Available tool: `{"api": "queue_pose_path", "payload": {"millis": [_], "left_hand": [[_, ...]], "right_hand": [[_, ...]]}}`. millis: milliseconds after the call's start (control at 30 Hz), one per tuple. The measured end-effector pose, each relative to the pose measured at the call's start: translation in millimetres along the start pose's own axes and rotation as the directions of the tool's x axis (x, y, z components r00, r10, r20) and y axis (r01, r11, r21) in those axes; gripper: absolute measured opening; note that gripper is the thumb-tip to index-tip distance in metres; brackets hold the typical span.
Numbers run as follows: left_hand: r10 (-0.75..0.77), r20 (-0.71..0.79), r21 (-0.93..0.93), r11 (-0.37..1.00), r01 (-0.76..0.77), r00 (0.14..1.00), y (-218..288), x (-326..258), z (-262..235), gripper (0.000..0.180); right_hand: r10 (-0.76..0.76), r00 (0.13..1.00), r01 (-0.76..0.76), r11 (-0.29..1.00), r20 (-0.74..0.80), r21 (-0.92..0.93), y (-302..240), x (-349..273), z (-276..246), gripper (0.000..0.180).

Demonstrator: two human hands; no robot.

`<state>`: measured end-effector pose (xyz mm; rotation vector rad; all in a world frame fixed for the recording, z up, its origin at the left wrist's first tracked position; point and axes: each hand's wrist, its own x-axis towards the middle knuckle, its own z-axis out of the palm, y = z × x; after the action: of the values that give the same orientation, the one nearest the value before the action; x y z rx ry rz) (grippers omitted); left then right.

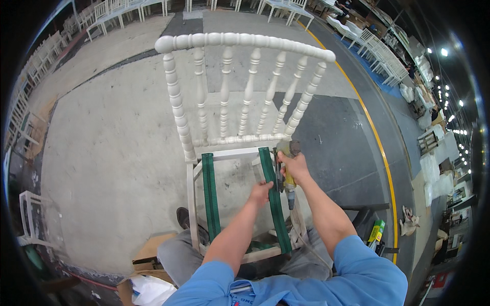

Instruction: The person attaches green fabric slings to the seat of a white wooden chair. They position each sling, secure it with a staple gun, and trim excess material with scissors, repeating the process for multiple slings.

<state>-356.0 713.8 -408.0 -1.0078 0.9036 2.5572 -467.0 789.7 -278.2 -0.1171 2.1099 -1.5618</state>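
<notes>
A white chair frame (190, 179) with turned spindles in its back stands before me, its seat opening uncovered. Two green webbing straps run from the back rail to the front rail, a left strap (210, 188) and a right strap (276, 214). My right hand (295, 167) is wrapped round a yellow and grey pneumatic staple gun (290, 181), held over the seat's right side. An air hose (311, 251) trails from it towards my lap. My left hand (261, 194) is closed, its fingertips at the right strap's inner edge, seemingly pinching it.
An open cardboard box (148, 250) with white plastic sits by my left leg. A green and yellow box (376, 232) lies at my right. Rows of white chairs (120, 10) line the far side, and a yellow floor line (375, 130) curves along the right.
</notes>
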Motion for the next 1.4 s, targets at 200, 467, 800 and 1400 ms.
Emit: {"api": "queue_pose_path", "payload": {"millis": [200,467,800,1400], "left_hand": [[-0.088,0.259,-0.071,0.991,0.109,0.962,-59,-82,7,0.036],[-0.337,0.266,-0.027,0.934,0.356,0.903,-127,-187,-14,0.038],[-0.357,0.066,-0.062,0.93,0.361,0.932,-140,-184,-21,0.038],[-0.079,-0.051,-0.043,0.996,0.077,0.996,-147,-181,-9,0.037]], "right_hand": [[0.012,0.998,-0.012,1.0,0.062,-0.003,-51,-55,-53,0.026],[-0.001,0.991,-0.002,1.0,-0.134,-0.023,-70,-198,-190,0.028],[0.512,0.72,-0.383,0.856,-0.468,0.348,81,-353,-350,0.038],[-0.081,0.73,-0.442,0.702,-0.679,-0.558,175,-370,-377,0.038]]}}
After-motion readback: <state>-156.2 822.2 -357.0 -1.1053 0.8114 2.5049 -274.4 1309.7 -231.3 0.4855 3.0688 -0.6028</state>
